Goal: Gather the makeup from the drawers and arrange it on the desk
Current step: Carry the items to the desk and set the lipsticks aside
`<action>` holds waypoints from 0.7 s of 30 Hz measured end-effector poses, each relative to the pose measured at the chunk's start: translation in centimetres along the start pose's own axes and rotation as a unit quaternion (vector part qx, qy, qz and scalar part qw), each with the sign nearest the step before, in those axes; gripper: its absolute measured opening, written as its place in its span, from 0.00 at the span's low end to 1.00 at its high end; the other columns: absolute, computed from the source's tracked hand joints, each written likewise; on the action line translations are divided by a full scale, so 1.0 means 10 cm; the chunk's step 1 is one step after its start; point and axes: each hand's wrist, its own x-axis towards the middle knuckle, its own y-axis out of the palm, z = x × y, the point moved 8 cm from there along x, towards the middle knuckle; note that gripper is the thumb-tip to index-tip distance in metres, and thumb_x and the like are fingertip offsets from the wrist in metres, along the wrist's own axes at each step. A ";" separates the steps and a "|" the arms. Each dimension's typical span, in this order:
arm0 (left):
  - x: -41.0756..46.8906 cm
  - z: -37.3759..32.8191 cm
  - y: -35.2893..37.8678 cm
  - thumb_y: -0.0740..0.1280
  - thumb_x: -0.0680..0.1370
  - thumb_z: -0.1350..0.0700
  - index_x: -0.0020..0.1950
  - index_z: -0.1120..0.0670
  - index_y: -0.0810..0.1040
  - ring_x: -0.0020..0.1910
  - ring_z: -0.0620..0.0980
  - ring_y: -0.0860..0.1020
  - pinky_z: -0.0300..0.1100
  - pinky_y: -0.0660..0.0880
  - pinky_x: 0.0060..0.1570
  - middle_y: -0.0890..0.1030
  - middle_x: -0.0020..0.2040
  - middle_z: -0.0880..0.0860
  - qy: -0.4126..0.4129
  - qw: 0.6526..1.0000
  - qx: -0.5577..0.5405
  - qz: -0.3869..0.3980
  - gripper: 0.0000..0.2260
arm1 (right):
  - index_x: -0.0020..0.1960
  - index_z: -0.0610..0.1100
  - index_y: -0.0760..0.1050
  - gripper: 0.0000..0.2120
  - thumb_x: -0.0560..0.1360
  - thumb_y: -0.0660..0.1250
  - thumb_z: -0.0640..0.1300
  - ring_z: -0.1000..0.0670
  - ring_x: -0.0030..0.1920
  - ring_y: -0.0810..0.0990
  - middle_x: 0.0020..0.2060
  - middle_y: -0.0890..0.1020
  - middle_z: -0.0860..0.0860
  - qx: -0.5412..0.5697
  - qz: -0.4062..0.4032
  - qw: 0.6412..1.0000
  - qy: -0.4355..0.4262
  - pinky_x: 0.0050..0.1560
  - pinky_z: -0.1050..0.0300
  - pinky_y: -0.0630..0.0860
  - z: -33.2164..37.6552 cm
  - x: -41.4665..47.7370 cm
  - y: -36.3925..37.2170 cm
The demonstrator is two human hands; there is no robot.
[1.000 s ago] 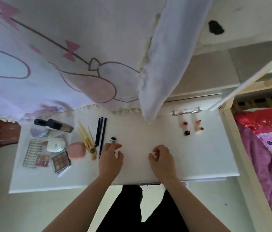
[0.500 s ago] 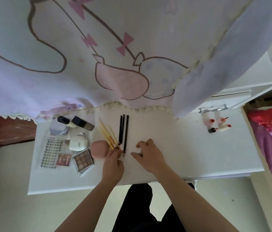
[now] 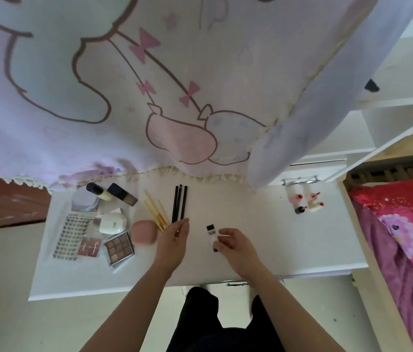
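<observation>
Makeup lies on the white desk [image 3: 263, 252]. Three black pencils [image 3: 179, 203] lie side by side, with several yellow sticks [image 3: 156, 210] to their left. A pink sponge [image 3: 144, 232], an eyeshadow palette [image 3: 119, 247], a white compact [image 3: 112, 222], a sticker sheet [image 3: 71, 235], a glass jar [image 3: 84, 200] and two foundation bottles [image 3: 121, 198] fill the left part. My right hand [image 3: 233, 243] holds a small white tube with a black cap [image 3: 211, 232] near the desk's middle. My left hand [image 3: 173, 240] hovers just below the pencils, fingers spread and holding nothing.
Several small nail polish bottles [image 3: 306, 203] stand at the desk's back right near a metal handle [image 3: 299, 180]. A printed curtain [image 3: 149, 97] hangs over the back of the desk. A bed with red and purple bedding [image 3: 408, 237] borders the right side.
My right hand has moved right and now holds the small tube upright-lengthwise on the desk. My left hand has let go near the sticks and opened below the pencils. The view has tilted.
</observation>
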 end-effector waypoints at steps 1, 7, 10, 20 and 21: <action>-0.06 -0.18 0.03 0.63 0.82 0.50 0.64 0.49 0.79 0.56 0.44 0.78 0.41 0.73 0.60 0.81 0.58 0.45 0.012 1.000 -0.010 0.027 0.13 | 0.55 0.45 0.76 0.10 0.76 0.71 0.36 0.55 0.41 0.83 0.41 0.86 0.51 0.016 0.026 0.999 -0.013 0.46 0.66 0.75 0.13 -0.06 0.01; -0.32 -0.98 0.10 0.67 0.80 0.49 0.55 0.47 0.84 0.47 0.34 0.80 0.32 0.73 0.51 0.85 0.46 0.40 0.110 0.991 -0.001 0.073 0.09 | 0.55 0.53 0.82 0.08 0.81 0.66 0.43 0.57 0.43 0.78 0.42 0.84 0.52 -0.024 0.118 0.988 -0.094 0.48 0.63 0.73 0.95 -0.41 -0.08; -0.41 -1.23 0.03 0.66 0.79 0.45 0.41 0.54 0.84 0.28 0.42 0.71 0.36 0.68 0.32 0.78 0.29 0.47 0.148 0.989 0.010 -0.002 0.15 | 0.56 0.46 0.77 0.10 0.83 0.60 0.48 0.56 0.38 0.77 0.38 0.83 0.51 -0.007 0.066 0.993 -0.102 0.43 0.61 0.73 1.18 -0.49 -0.19; -0.66 -1.54 0.13 0.63 0.81 0.48 0.36 0.56 0.67 0.25 0.41 0.68 0.34 0.65 0.28 0.69 0.26 0.46 0.198 0.976 0.006 -0.086 0.18 | 0.57 0.46 0.71 0.14 0.84 0.54 0.55 0.55 0.29 0.70 0.31 0.74 0.50 0.030 0.034 0.995 -0.086 0.36 0.59 0.69 1.34 -0.74 -0.27; -0.68 -1.54 0.14 0.63 0.81 0.49 0.35 0.57 0.67 0.25 0.41 0.67 0.33 0.65 0.27 0.69 0.27 0.48 0.194 0.977 0.006 -0.088 0.18 | 0.57 0.46 0.70 0.10 0.84 0.55 0.51 0.55 0.30 0.70 0.33 0.73 0.50 0.022 0.020 0.994 -0.109 0.36 0.60 0.70 1.37 -0.75 -0.29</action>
